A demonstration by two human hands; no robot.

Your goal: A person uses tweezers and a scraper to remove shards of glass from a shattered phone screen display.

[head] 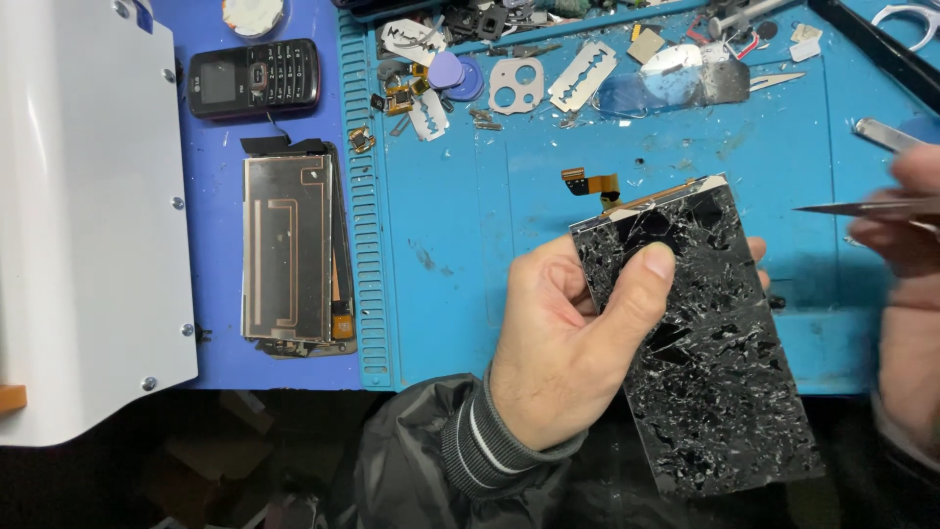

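Observation:
My left hand (568, 338) grips a black phone screen (715, 362) whose glass is badly shattered, thumb pressed on its upper left face. An orange flex cable (590, 182) sticks out from the screen's top edge. My right hand (906, 294) is at the right edge of view, blurred, pinching thin metal tweezers (862, 207) whose tip points left toward the screen's upper right corner without touching it.
A blue work mat (460, 245) covers the bench. On it lie razor blades (582, 75), guitar-style picks (452, 73), a camera-hole bracket (516, 84) and small parts. A copper-backed panel (289, 250) and a black keypad phone (254, 78) lie left, beside a white machine housing (83, 216).

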